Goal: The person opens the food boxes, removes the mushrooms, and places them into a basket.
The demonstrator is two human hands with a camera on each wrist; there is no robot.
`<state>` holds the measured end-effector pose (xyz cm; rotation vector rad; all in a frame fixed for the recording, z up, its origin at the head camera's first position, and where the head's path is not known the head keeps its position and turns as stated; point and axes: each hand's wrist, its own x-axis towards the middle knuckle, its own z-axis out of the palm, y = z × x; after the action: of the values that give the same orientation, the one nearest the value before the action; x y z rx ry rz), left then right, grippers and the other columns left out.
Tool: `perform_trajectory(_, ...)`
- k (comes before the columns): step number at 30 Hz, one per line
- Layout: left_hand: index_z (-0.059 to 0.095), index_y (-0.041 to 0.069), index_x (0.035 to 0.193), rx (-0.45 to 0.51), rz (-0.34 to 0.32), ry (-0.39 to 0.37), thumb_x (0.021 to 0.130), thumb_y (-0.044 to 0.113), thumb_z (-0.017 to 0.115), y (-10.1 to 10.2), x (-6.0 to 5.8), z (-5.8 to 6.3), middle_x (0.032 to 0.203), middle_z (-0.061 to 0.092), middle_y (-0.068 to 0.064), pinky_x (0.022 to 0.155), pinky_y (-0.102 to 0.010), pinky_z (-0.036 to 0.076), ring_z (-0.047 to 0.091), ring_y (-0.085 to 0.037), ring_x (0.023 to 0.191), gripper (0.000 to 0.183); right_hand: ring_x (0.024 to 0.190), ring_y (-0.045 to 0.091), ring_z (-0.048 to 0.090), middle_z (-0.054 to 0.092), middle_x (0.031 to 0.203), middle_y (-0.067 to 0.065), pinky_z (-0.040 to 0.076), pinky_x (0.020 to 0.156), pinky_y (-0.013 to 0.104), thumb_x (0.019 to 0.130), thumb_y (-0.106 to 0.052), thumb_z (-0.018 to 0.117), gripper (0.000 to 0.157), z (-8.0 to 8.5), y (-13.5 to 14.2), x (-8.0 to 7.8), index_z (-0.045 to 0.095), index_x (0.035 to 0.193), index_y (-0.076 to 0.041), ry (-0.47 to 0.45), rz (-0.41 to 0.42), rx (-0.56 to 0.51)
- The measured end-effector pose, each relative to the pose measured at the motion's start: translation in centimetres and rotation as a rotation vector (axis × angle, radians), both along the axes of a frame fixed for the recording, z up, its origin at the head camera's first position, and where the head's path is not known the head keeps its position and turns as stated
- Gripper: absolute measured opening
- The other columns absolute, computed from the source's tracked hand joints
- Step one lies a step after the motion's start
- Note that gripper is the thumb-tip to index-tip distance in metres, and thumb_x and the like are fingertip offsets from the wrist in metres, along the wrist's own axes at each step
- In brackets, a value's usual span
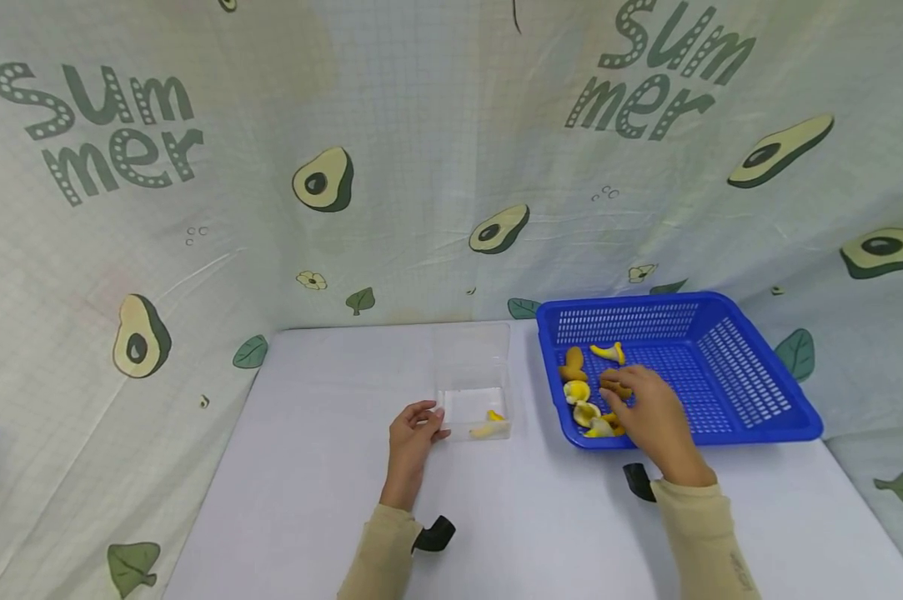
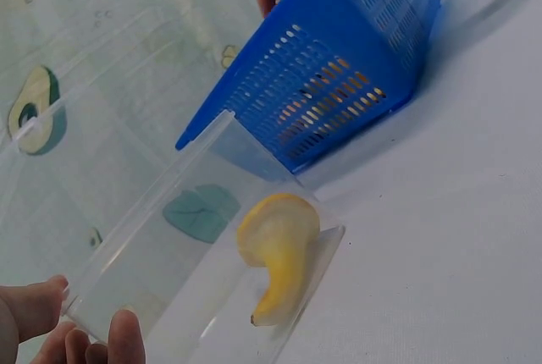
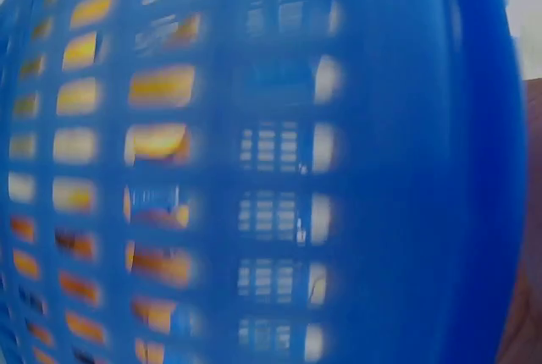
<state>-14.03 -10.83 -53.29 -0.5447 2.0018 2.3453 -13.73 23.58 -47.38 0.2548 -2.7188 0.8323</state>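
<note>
My left hand (image 1: 411, 442) grips the near left corner of a clear plastic box (image 1: 459, 406), thumb and fingertips at its wall. Inside the box lies a yellow toy mushroom (image 2: 292, 254) with a pale cap and a curved stem; a second yellow bit shows behind it in the head view. Over the left part of a blue basket (image 1: 766, 437), my right hand (image 1: 655, 417) reaches down and pinches a brown mushroom-like piece (image 1: 618, 388), partly hidden by its fingers. In the right wrist view, the blurred basket wall (image 3: 389, 169) hides the fingertips.
Along the basket's left side lie several yellow mushrooms (image 1: 576, 392) and brown pieces (image 1: 574, 364). Another yellow mushroom (image 1: 609, 352) lies farther back in the basket. Box and basket stand on a white table (image 1: 308, 500), with a printed avocado curtain (image 1: 421, 167) behind it.
</note>
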Motion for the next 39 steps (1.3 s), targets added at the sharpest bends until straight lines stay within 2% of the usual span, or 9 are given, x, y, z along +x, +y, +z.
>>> perform_trajectory(5,0.061,-0.013,0.129,-0.002,-0.001,-0.006,0.098,-0.002,0.072,0.0,0.0,0.1,0.095,0.059,-0.005,0.070,-0.025,0.065,0.061,-0.016,0.078,0.034,0.093,0.035,0.067,0.073,0.108,0.016,0.061,0.075,0.052,0.090,0.001,0.082,0.024,-0.2,-1.7,-0.2,0.078,0.113,0.002,0.105,0.057,-0.003)
perform_trajectory(10,0.061,-0.013,0.129,0.002,0.006,-0.011,0.099,-0.003,0.070,0.1,0.0,0.2,0.094,0.058,-0.005,0.069,-0.024,0.065,0.061,-0.016,0.078,0.033,0.103,0.036,0.070,0.074,0.107,0.013,0.063,0.086,0.055,0.086,-0.001,0.086,0.024,0.0,-4.1,-0.6,0.080,0.109,-0.001,0.177,0.145,-0.004)
perform_trajectory(13,0.061,-0.013,0.129,0.004,0.007,-0.012,0.099,-0.003,0.070,0.1,0.0,0.2,0.094,0.058,-0.005,0.069,-0.023,0.065,0.062,-0.017,0.079,0.033,0.101,0.034,0.070,0.075,0.106,0.011,0.062,0.087,0.052,0.085,-0.002,0.087,0.022,0.3,-5.6,-0.8,0.081,0.106,-0.004,0.201,0.193,0.009)
perform_trajectory(20,0.060,-0.014,0.128,0.023,-0.007,0.018,0.098,-0.003,0.071,0.2,0.0,0.4,0.092,0.058,-0.004,0.069,-0.023,0.065,0.061,-0.015,0.078,0.034,0.097,0.027,0.069,0.075,0.104,0.006,0.062,0.086,0.046,0.086,0.000,0.086,0.021,0.7,-8.6,-1.4,0.081,0.106,-0.005,0.162,0.291,0.036)
perform_trajectory(26,0.059,-0.016,0.128,0.033,-0.023,0.045,0.098,-0.004,0.071,0.1,0.1,0.3,0.092,0.059,-0.003,0.070,-0.024,0.065,0.061,-0.013,0.077,0.034,0.096,0.026,0.069,0.074,0.101,0.004,0.063,0.087,0.044,0.085,0.001,0.087,0.022,0.8,-10.4,-2.3,0.080,0.103,-0.007,0.175,0.379,0.097)
perform_trajectory(32,0.060,-0.014,0.127,0.006,-0.013,0.023,0.099,-0.001,0.071,0.0,0.1,0.2,0.093,0.059,-0.005,0.070,-0.024,0.065,0.063,-0.016,0.079,0.033,0.096,0.024,0.069,0.075,0.102,0.003,0.063,0.089,0.041,0.086,0.001,0.086,0.021,0.7,-11.8,-3.2,0.080,0.103,-0.010,0.133,0.423,0.135)
perform_trajectory(39,0.061,-0.013,0.128,-0.006,-0.006,0.006,0.100,0.000,0.071,0.0,0.1,0.1,0.095,0.059,-0.006,0.071,-0.023,0.065,0.065,-0.019,0.082,0.033,0.100,0.026,0.070,0.075,0.104,0.003,0.063,0.092,0.044,0.086,0.005,0.084,0.024,0.5,-13.0,-4.2,0.081,0.104,-0.010,0.046,0.510,0.185)
